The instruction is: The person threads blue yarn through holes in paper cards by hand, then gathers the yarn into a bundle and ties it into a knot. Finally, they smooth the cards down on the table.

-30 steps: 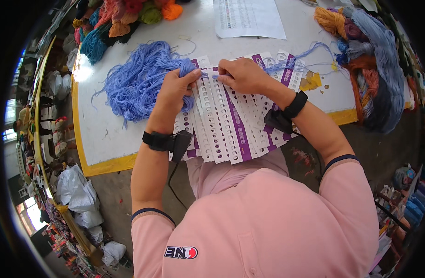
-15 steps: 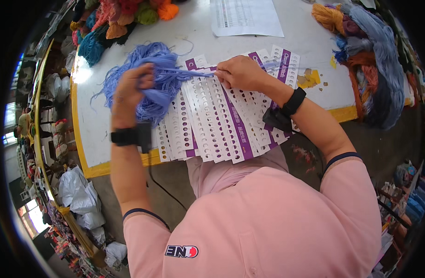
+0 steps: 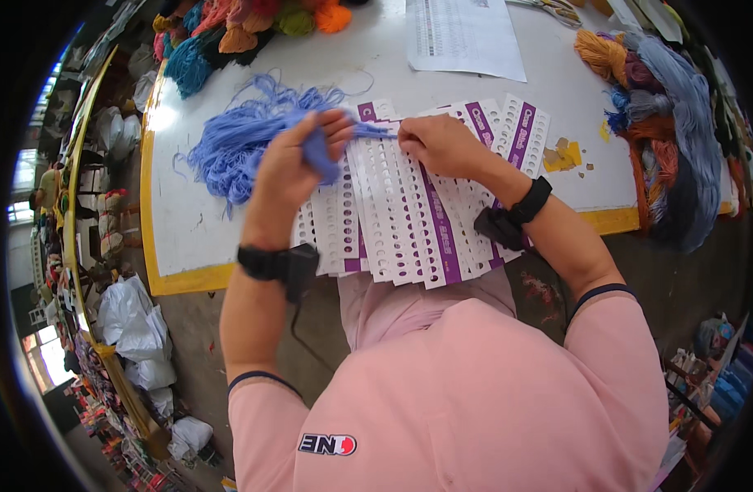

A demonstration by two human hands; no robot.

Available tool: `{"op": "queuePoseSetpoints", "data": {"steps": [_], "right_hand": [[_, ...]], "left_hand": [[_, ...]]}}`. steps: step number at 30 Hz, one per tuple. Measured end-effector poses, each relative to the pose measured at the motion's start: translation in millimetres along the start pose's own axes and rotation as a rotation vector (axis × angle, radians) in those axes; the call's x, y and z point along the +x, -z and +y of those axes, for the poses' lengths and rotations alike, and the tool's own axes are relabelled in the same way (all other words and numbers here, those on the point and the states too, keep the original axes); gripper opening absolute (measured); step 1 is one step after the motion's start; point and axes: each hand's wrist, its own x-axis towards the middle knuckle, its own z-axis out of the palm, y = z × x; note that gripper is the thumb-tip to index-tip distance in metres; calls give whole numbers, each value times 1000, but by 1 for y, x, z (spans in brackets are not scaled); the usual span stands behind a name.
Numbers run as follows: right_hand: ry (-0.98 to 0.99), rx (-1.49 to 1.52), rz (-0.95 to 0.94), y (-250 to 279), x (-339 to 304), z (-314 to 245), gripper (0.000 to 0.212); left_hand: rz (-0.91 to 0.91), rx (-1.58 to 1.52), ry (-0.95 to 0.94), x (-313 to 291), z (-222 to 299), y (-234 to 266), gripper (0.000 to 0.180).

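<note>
A loose heap of blue embroidery thread (image 3: 233,152) lies on the table, with a strand bundle drawn from it to the right. My left hand (image 3: 298,160), slightly blurred, has its fingers curled about part of the blue thread, and some hangs below them. With fingertips pinched, my right hand (image 3: 446,146) grips the other end of the bundle above the cards. Beneath both hands fans out a stack of white and purple thread cards (image 3: 393,221) with rows of punched holes along their edges. The strands between the hands look taut.
A printed sheet (image 3: 467,41) lies at the far side, near scissors (image 3: 557,10). Colourful skeins (image 3: 253,20) are heaped at the far left; more skeins (image 3: 680,123) hang over the table's right end. Torn yellow patches (image 3: 563,156) mark the white tabletop (image 3: 188,238).
My left hand has moved right, closer to my right hand, and its fingers have turned toward it. The strand span between them is shorter. The whole view has shifted slightly.
</note>
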Motion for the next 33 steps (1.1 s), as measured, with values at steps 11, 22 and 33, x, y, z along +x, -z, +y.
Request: {"op": "queuePoseSetpoints", "data": {"steps": [11,22,33], "right_hand": [[-298,1161,-108,-23,22,-40,18],[-310,1310,-184,-20,-1,-35,16],[-352,1329,-114,-19,-6,-38,21]], "left_hand": [[-221,-199,15,9,-43,-4,36],[-1,-15,-156,-5,-44,-14,36],[-16,27,-138,-8,-48,-13,39]]}}
